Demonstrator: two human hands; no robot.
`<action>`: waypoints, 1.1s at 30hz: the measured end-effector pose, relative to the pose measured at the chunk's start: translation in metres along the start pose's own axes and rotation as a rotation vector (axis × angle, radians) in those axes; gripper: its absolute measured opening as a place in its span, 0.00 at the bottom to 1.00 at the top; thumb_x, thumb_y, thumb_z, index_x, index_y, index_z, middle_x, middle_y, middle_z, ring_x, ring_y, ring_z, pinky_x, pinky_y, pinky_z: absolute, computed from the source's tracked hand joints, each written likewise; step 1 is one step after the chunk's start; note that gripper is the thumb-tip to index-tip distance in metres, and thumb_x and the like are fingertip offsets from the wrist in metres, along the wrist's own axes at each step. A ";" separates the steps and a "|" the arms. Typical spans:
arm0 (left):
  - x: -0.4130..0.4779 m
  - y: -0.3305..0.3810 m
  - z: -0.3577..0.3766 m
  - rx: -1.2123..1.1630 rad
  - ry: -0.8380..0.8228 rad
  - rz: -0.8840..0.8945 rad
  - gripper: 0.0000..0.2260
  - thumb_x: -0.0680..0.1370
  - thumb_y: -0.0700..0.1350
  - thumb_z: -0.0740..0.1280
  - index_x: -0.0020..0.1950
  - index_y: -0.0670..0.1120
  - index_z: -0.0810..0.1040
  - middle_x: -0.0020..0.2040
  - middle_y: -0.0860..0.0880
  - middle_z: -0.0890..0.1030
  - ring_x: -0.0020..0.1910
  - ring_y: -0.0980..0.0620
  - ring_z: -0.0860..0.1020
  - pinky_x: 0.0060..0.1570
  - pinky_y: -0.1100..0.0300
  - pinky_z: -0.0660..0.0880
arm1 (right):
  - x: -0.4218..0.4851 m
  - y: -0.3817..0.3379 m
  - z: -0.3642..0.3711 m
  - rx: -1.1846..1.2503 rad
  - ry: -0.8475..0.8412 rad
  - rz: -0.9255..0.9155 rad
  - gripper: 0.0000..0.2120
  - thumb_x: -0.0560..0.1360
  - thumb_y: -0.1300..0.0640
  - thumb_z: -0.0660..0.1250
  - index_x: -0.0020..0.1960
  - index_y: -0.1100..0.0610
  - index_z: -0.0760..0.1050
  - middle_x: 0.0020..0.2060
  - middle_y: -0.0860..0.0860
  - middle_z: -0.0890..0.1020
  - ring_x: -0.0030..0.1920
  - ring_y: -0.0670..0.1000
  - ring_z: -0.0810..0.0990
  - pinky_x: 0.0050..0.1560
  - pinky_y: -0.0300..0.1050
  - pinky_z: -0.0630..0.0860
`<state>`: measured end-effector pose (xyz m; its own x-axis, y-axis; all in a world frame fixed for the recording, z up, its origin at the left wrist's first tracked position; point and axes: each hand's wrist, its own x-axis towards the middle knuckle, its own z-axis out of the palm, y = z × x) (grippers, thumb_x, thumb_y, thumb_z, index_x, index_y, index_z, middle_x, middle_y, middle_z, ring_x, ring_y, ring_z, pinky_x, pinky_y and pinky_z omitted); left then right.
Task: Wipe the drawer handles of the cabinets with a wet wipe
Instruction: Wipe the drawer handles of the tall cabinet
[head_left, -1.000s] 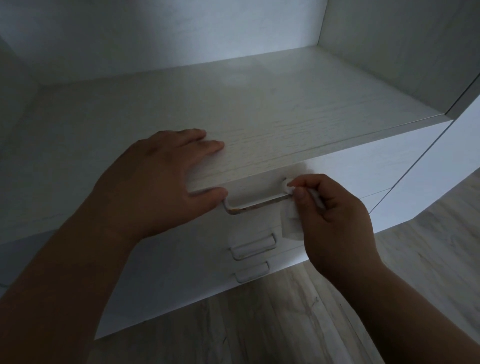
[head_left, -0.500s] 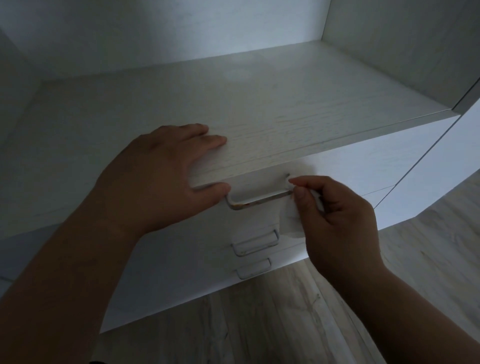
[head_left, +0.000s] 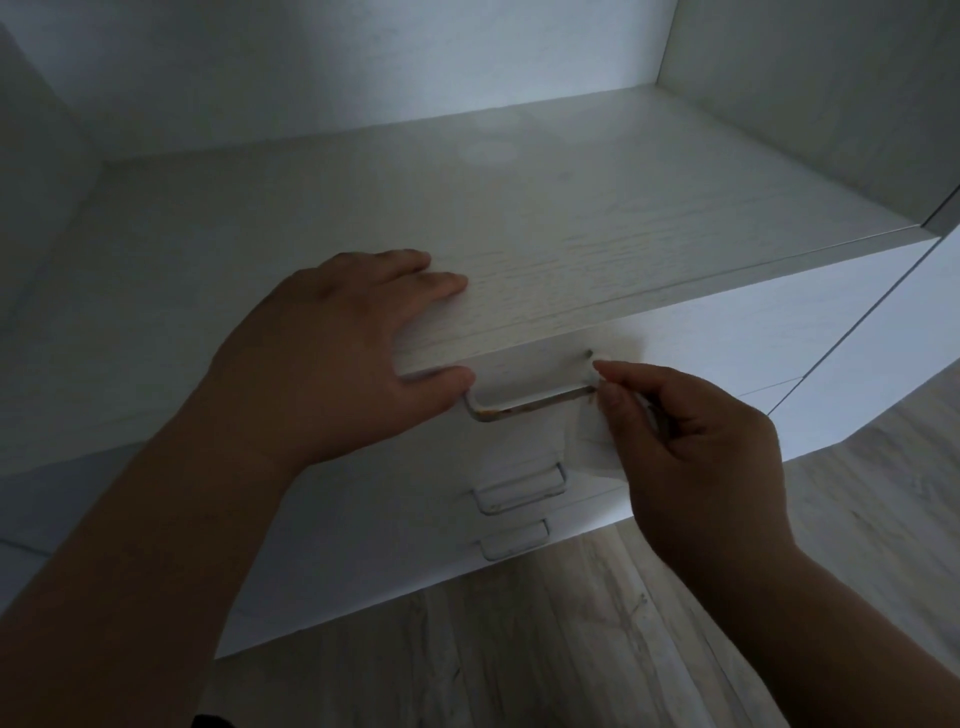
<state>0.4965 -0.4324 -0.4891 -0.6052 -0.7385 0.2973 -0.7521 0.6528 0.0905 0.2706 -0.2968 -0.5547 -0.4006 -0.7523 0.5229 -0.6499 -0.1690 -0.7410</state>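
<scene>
No writing, label, brand mark or number can be read on the white cabinet (head_left: 571, 249), on its top drawer handle (head_left: 530, 404) or on the wet wipe (head_left: 592, 441). All three surfaces are seen plain in dim light.
</scene>
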 end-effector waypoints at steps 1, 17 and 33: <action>0.000 0.000 0.000 0.001 0.001 -0.002 0.37 0.69 0.74 0.59 0.77 0.62 0.70 0.78 0.57 0.70 0.76 0.52 0.69 0.75 0.49 0.66 | 0.000 0.000 0.000 0.000 0.001 0.001 0.10 0.80 0.54 0.69 0.59 0.43 0.81 0.50 0.28 0.79 0.52 0.30 0.80 0.55 0.27 0.76; 0.001 0.000 0.001 -0.007 -0.004 -0.011 0.38 0.69 0.74 0.59 0.77 0.62 0.71 0.78 0.57 0.71 0.75 0.52 0.70 0.74 0.48 0.67 | -0.004 0.003 0.006 -0.030 0.027 -0.068 0.09 0.81 0.54 0.68 0.59 0.50 0.84 0.50 0.31 0.79 0.52 0.28 0.79 0.55 0.26 0.75; -0.001 -0.002 0.001 0.007 0.001 -0.014 0.38 0.69 0.75 0.58 0.78 0.64 0.68 0.79 0.59 0.69 0.76 0.53 0.67 0.76 0.49 0.65 | -0.011 -0.007 0.019 0.009 0.041 -0.036 0.07 0.81 0.54 0.69 0.56 0.50 0.85 0.46 0.31 0.80 0.51 0.33 0.81 0.51 0.26 0.75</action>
<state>0.4978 -0.4331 -0.4907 -0.5941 -0.7474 0.2973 -0.7624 0.6411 0.0882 0.2922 -0.2994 -0.5634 -0.4036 -0.7190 0.5658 -0.6587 -0.2009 -0.7251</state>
